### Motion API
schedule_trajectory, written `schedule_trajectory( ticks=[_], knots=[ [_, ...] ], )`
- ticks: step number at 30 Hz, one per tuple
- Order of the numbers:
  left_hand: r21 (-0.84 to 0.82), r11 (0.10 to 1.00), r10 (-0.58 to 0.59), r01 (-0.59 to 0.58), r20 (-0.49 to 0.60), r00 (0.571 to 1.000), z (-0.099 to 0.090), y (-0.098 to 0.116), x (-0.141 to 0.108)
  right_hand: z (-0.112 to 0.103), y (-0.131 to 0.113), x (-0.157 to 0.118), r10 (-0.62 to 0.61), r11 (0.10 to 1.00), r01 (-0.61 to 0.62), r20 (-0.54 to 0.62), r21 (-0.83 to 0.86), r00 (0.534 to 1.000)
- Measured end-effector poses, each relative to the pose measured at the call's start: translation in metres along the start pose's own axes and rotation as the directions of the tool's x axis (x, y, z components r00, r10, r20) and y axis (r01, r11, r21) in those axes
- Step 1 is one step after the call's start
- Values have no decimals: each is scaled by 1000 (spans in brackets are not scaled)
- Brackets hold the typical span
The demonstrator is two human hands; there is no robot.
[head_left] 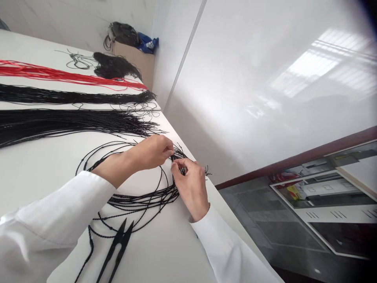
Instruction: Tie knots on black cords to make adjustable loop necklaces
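Left hand, right hand: fingertip pinches

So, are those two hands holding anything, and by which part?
Seemingly black cord: the left hand and right hand pinch it close together; whether near its end or mid-length is too small to tell.

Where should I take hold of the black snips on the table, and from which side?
Best around both handle arms of the black snips, coming from the wearer's side. The blades point away, toward the looped black cords, so this should keep clear of the tips. A gap separates the arms, so spanning both looks steadier than one alone. Their near ends are out of frame.
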State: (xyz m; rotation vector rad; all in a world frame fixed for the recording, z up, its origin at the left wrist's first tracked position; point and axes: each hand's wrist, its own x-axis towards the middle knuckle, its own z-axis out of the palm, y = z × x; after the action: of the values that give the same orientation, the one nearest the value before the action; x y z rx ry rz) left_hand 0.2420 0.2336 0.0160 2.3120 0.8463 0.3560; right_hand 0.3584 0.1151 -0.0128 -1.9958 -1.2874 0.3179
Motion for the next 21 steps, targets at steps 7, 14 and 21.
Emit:
schedule_trajectory(
  ticks=[7, 14, 21],
  knots=[
    [-32, 999, 9, -9, -7, 1000, 1, -4, -2, 0, -1, 0, 10, 1000, -10, -15, -2, 1000],
    [-18, 1000, 1, -2, -10, 1000, 1, -3, -1, 0, -1, 0, 32, 999, -32, -1, -18, 999],
    [-14, 997, -71, 70, -82, 994, -11, -4, -7, 2, 3, 2, 4, 999, -4, 2, -49, 1000]
  ],
)
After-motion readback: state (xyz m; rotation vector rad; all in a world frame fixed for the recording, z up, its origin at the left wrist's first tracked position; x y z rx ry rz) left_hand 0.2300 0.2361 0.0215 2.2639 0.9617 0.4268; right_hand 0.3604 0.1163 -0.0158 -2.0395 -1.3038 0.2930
